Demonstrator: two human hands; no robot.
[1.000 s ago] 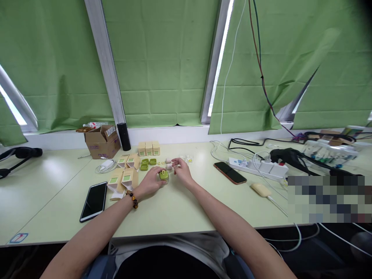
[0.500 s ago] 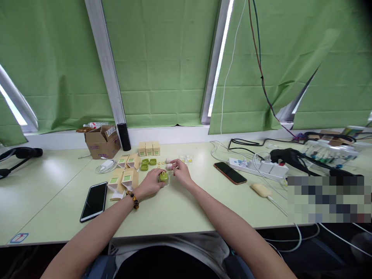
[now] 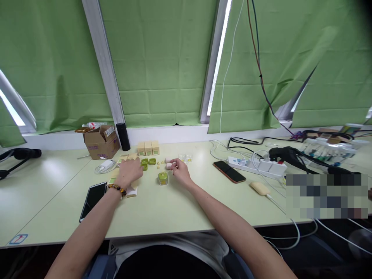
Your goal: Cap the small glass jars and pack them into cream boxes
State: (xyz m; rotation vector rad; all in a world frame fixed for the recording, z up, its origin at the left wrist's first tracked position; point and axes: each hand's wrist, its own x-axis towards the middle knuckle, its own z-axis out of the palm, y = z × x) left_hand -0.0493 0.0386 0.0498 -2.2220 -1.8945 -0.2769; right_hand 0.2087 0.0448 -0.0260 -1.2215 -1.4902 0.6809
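Observation:
My left hand [image 3: 129,170] lies over the small cream cardboard boxes [image 3: 113,175], its fingers bent down round one box with a white flap [image 3: 133,192]. The fingertips are partly hidden. A green-lidded little jar with a clear base [image 3: 163,178] stands upright on the table between my hands. My right hand [image 3: 181,173] has its fingers closed in a pinch beside a pale pink cylinder [image 3: 168,166]; what they hold is too small to make out. Green square lids or rings [image 3: 152,161] and tiny yellow pieces [image 3: 159,163] lie just beyond.
Three closed cream boxes [image 3: 148,148] stand behind. Clear small containers [image 3: 185,157] lie past my right hand. One phone [image 3: 93,201] lies at left, another [image 3: 229,171] at right, near a power strip [image 3: 258,166]. A brown carton [image 3: 101,143] and black cylinder [image 3: 123,136] stand at back left.
My left hand has let go of the green-lidded jar and moved left onto the cream boxes. One box's flap has shifted. My right hand stays in nearly the same place.

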